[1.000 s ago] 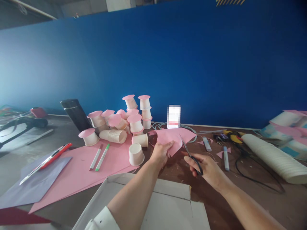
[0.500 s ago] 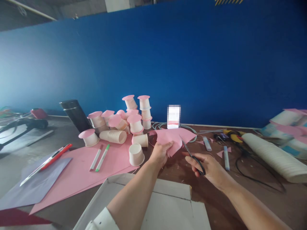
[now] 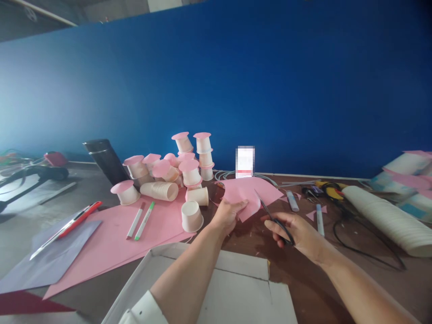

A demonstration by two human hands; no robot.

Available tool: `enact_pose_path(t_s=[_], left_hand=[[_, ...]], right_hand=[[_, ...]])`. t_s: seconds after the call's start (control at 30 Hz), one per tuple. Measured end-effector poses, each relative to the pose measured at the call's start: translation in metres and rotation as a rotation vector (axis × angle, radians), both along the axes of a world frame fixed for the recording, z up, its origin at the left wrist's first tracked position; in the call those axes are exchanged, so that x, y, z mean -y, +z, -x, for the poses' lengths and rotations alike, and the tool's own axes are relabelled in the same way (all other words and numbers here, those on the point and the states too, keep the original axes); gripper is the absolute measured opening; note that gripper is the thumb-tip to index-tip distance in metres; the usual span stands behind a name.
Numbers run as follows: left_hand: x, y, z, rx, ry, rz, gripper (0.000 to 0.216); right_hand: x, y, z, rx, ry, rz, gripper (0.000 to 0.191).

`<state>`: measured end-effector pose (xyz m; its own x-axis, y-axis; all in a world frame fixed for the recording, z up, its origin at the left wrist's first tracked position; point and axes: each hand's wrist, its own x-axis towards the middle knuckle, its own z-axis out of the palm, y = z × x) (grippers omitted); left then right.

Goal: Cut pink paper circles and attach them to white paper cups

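My left hand pinches a sheet of pink paper by its near left edge, holding it above the brown table. Fingers of my right hand are wrapped round the black handles of a pair of scissors. The scissor blades reach up and left into the paper, at a cut whose near flap curls down. How far apart the blades are is hard to make out. Left of my hands, an upturned white paper cup stands beside another cup lying on its side.
Pink-topped paper cups are stacked at left, near a black bottle. Two markers and a red utility knife lie on paper sheets. White cardboard is in front. At right are a long cup stack, a glue stick and a cable.
The paper and scissors have shifted slightly right together with my right hand. More of the sheet spreads to the right, and the cut sits a little further right in view.
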<state>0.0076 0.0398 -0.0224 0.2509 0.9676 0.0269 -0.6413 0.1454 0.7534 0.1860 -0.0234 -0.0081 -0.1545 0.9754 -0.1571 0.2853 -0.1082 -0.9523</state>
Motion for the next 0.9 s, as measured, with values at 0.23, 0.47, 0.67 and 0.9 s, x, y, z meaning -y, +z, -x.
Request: enact_pose_path(t_s=[0.23, 0.47, 0.67, 0.9], left_hand=[[-0.0016, -0.0039, 0.0009, -0.03, -0.046, 0.005, 0.034], [-0.0011, 0.0006, 0.0, -0.033, -0.026, 0.029, 0.033], [-0.0017, -0.0003, 0.0009, -0.052, -0.025, 0.031, 0.035], [-0.0006, 0.003, 0.0, -0.032, -0.022, 0.039, 0.033]], right_hand=[[-0.0019, -0.0039, -0.0005, 0.002, -0.003, -0.03, 0.045], [0.0002, -0.0005, 0.0016, 0.014, -0.025, -0.039, 0.046], [0.001, 0.0007, 0.0035, 0.028, -0.042, -0.071, 0.046], [0.0013, 0.0026, 0.0034, 0.027, -0.045, -0.072, 0.045]])
